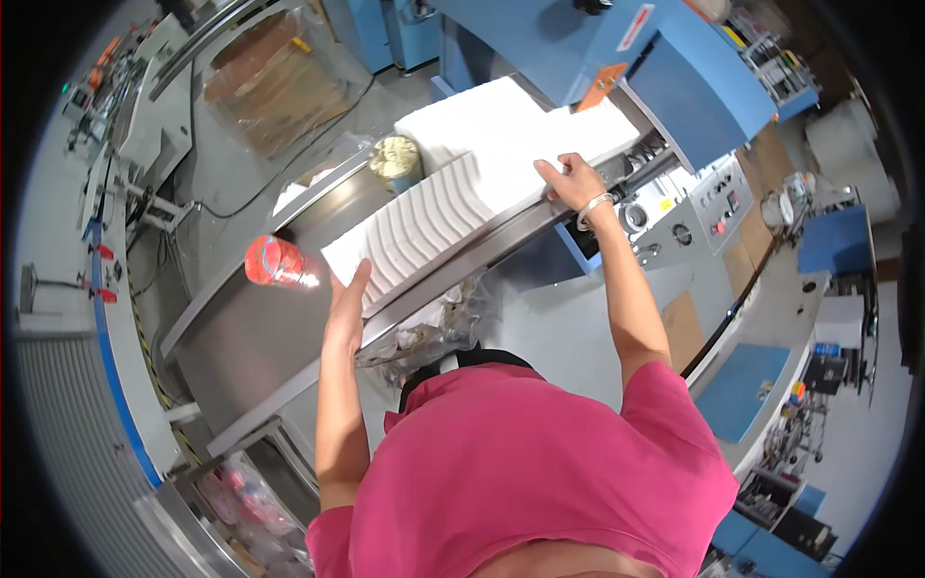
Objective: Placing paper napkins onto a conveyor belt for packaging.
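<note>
A long row of white, wavy-edged stacks, which look like paper (414, 226), lies slantwise on a metal machine bed (270, 337). My left hand (347, 303) is at the row's left end, thumb on the near side and fingers partly hidden against the end; it holds that end. Over toward the right end, my right hand (576, 181) is bent above the near edge with thumb and fingers apart; whether it touches the stack I cannot tell. More white stacks (472, 116) lie behind the row.
A red clear-walled container (275, 262) stands left of the row, and a tub with pale yellowish contents (395, 159) behind it. An orange plate (602, 87) stands at the far right by a blue machine (549, 43). A control panel (721, 202) with buttons is on the right.
</note>
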Tool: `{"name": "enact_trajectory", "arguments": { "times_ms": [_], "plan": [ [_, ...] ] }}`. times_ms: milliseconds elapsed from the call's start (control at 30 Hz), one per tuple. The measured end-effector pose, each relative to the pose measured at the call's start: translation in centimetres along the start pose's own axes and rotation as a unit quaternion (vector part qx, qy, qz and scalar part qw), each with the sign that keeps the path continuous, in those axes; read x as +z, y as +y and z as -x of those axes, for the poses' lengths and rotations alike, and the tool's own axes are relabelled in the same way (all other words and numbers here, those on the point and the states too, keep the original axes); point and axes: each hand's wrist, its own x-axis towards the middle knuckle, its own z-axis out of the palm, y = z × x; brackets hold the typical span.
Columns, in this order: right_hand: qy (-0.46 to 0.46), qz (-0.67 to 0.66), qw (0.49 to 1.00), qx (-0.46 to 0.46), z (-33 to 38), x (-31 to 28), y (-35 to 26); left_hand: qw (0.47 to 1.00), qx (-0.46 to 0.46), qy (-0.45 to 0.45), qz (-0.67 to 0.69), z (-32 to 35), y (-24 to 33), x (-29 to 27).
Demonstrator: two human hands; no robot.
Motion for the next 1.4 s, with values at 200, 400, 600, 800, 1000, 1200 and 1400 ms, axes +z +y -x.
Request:
{"name": "enact_trajectory", "arguments": {
  "times_ms": [200, 400, 600, 800, 1000, 1200, 1400],
  "plan": [
    [-0.166, 0.009, 0.985, 0.052, -2.3, -1.4, -1.1, 0.995, -0.077, -0.031, 0.057, 0.1, 1.0, -1.1],
    [-0.289, -0.055, 0.949, 0.115, -2.8, -2.0, -3.3, 0.999, -0.012, -0.022, 0.044, -1.7, 0.0, -0.8],
    [-0.294, -0.018, 0.952, 0.081, -0.6, 0.1, -5.1, 0.999, 0.009, -0.032, 0.042, -1.6, -0.1, -2.4],
    [-0.343, 0.005, 0.939, 0.019, 4.3, 5.5, -8.7, 0.998, -0.061, 0.026, 0.002, 2.9, 1.0, -10.2],
    [-0.374, -0.004, 0.925, -0.071, 7.8, 12.6, -14.5, 0.99, -0.07, 0.121, 0.033, 7.1, -0.8, -19.2],
    [-0.474, -0.006, 0.875, -0.098, 3.3, 14.4, -17.5, 0.982, -0.075, 0.172, -0.004, 7.1, -1.5, -21.1],
    [-0.268, 0.419, 0.864, -0.079, 5.1, 13.1, -21.3, 0.985, -0.047, 0.167, 0.005, 7.0, -1.5, -20.6]
  ]
}}
